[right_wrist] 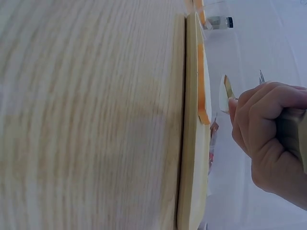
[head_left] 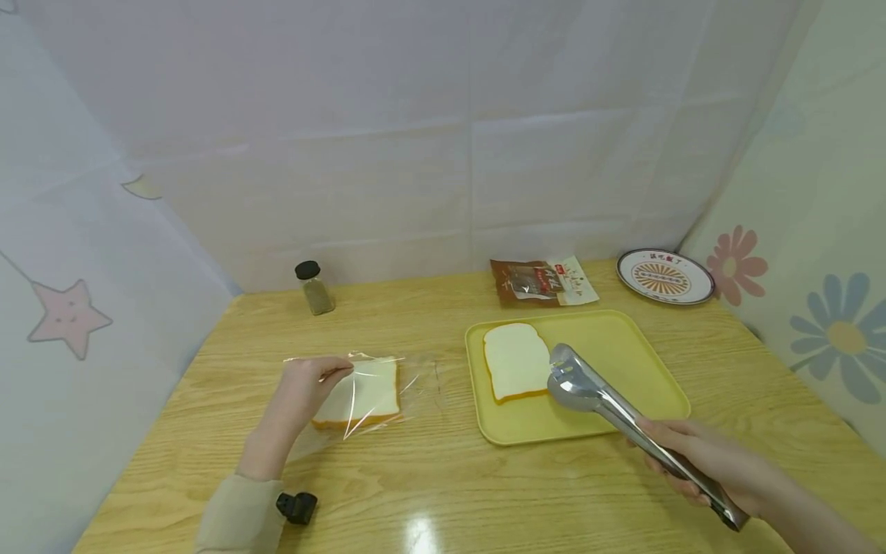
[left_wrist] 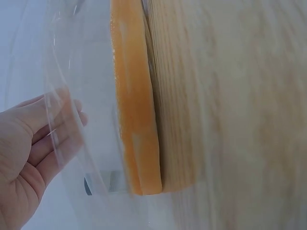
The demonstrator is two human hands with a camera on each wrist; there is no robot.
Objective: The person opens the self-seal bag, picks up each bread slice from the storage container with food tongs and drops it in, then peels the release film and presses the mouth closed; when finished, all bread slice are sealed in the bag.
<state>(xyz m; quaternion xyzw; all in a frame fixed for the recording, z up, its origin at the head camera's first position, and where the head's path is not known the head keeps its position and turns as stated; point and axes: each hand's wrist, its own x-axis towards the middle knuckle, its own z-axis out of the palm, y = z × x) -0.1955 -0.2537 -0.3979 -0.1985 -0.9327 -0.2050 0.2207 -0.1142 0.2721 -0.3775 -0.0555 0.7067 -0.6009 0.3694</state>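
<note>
My left hand [head_left: 314,382] pinches a clear plastic bag [head_left: 418,385] from above, its fingertips bunched at the film. Inside or beneath that film lies a toy bread slice [head_left: 377,396], white with an orange crust, on the left of the table. The left wrist view shows its orange edge [left_wrist: 136,110] through the plastic. Metal tongs [head_left: 616,408] are gripped in my right hand [head_left: 699,454]. Their broad ends hang beside the right edge of a second bread slice [head_left: 514,358], which lies on a yellow tray [head_left: 644,408]. Whether the tongs touch this slice, I cannot tell.
A spice jar [head_left: 317,292] with a black lid stands at the back left. Behind the tray lies a brown and white food packet [head_left: 543,282], with a patterned plate [head_left: 664,277] to its right. A black clip-like object [head_left: 298,508] is by the left wrist. Cloth hangs around the table.
</note>
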